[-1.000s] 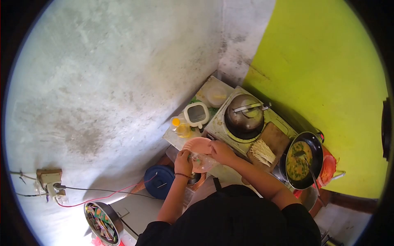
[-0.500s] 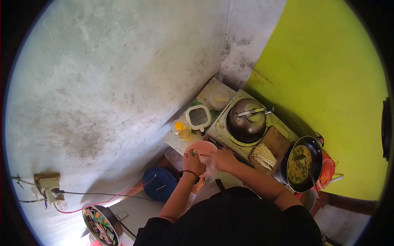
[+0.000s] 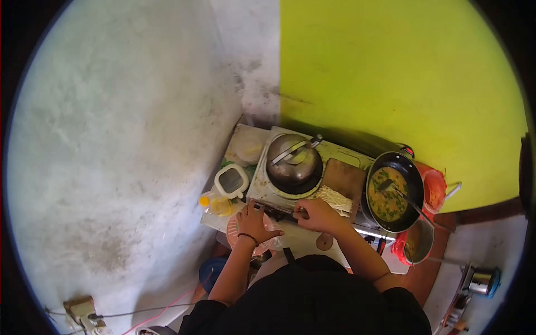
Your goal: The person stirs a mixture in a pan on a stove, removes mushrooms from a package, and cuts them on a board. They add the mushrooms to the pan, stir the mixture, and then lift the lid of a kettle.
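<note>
My left hand [image 3: 253, 224], with a dark bracelet at the wrist, has its fingers spread over a pink slotted basket [image 3: 232, 230]. Clear plastic shows beside the basket, partly hidden by the hand. My right hand [image 3: 314, 215] is curled at the front edge of the stove [image 3: 257, 192]; what its fingers hold, if anything, is too small to make out. Just past that hand, pale thin mushrooms [image 3: 336, 200] lie on a wooden board [image 3: 343, 177].
A lidded metal pot [image 3: 291, 162] sits on the stove. Right of the board is a black pan [image 3: 388, 195] of yellowish food with a utensil. An oil bottle [image 3: 219, 206] and a white-rimmed container [image 3: 231, 181] stand at left. A metal bowl [image 3: 420, 241] is at right.
The view has swung to the right. My hands have moved apart; the left has spread its fingers over the basket, and the right has left the basket for the stove's front edge.
</note>
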A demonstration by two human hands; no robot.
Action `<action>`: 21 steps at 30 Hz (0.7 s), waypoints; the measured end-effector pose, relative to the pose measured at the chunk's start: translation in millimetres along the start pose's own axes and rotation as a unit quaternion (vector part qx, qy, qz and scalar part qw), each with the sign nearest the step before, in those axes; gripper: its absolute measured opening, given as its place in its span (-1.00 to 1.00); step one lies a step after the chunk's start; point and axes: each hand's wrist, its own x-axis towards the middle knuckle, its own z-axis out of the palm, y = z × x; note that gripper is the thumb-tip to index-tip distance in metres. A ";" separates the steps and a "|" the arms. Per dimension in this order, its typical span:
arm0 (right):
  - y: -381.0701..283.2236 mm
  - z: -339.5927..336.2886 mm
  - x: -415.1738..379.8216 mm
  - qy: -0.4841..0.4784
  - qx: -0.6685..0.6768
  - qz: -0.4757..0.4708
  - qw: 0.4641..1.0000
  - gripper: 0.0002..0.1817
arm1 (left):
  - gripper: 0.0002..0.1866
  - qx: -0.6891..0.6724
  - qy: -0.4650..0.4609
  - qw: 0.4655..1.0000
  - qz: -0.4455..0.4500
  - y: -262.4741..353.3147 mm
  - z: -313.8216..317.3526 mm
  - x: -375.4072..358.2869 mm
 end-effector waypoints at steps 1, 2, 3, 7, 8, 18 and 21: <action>6.1 -4.1 -9.4 0.020 0.032 0.012 0.999 -0.69 | -0.16 -0.007 0.018 1.000 0.011 8.1 -3.3 4.6; 12.3 -7.9 -19.7 0.041 0.065 0.024 0.997 -0.70 | -0.20 -0.014 0.034 0.999 0.023 16.2 -4.6 9.4; 17.6 -12.1 -30.0 0.052 0.094 0.055 0.993 -0.68 | -0.26 -0.028 0.061 0.997 0.049 23.3 -1.9 16.7; 49.5 -15.3 -75.5 0.118 0.183 0.127 0.968 -0.63 | -0.48 -0.068 0.125 0.976 0.163 60.3 13.0 47.3; 54.8 -14.9 -86.4 0.147 0.190 0.125 0.963 -0.62 | -0.49 -0.068 0.115 0.974 0.183 72.4 16.8 55.1; 108.6 34.0 -130.3 0.402 0.164 0.201 0.878 -0.58 | -0.16 0.026 -0.005 0.940 0.341 175.8 68.3 109.2; 123.1 45.5 -135.2 0.442 0.111 0.167 0.875 -0.59 | 0.01 0.075 -0.017 0.912 0.403 187.7 78.2 115.0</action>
